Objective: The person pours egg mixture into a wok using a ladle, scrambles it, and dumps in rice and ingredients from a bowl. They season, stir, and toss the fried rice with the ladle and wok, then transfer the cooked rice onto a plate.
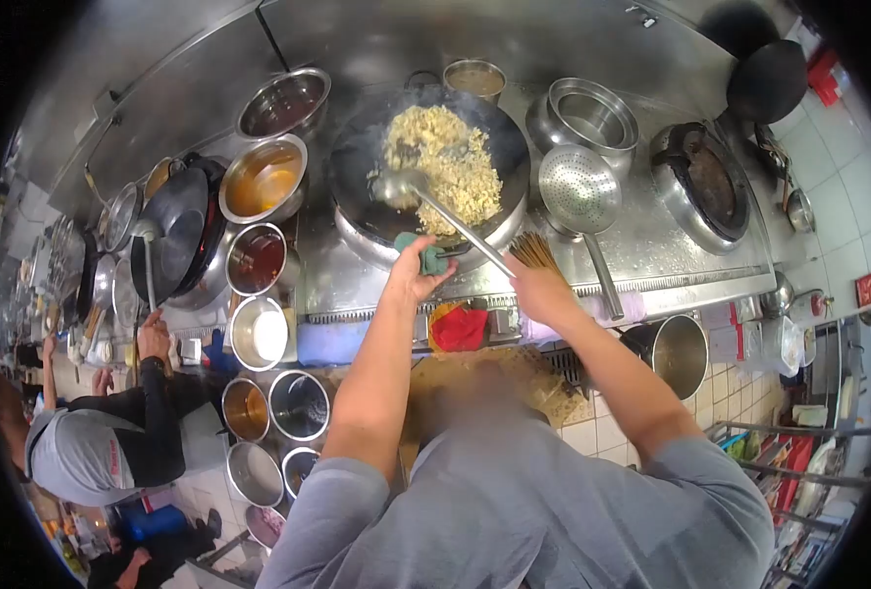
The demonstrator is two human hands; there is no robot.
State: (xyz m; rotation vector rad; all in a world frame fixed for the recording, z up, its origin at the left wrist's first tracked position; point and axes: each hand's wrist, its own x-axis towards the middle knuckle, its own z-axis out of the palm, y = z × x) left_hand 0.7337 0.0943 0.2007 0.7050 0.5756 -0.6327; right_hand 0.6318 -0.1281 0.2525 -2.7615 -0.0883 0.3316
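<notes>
My left hand (418, 270) is closed around a folded green cloth (427, 255) at the near rim of a large black wok (357, 187); the wok's handle is mostly hidden under it. Fried rice (455, 177), yellow with egg by its look, lies spread across the wok, with steam above it. My right hand (545, 293) grips the long handle of a metal ladle (403, 187). The ladle's bowl is inside the wok, at the left edge of the rice. Beside my right hand stands a bundle of thin bamboo sticks, a wok brush (535, 252).
A perforated strainer (580, 191) rests right of the wok, near stacked steel pots (592, 113). Bowls of liquid, including an amber one (263, 179), line the left. A red cloth (458, 327) lies at the front edge. A co-worker (102, 442) works at another wok (175, 236) on the left.
</notes>
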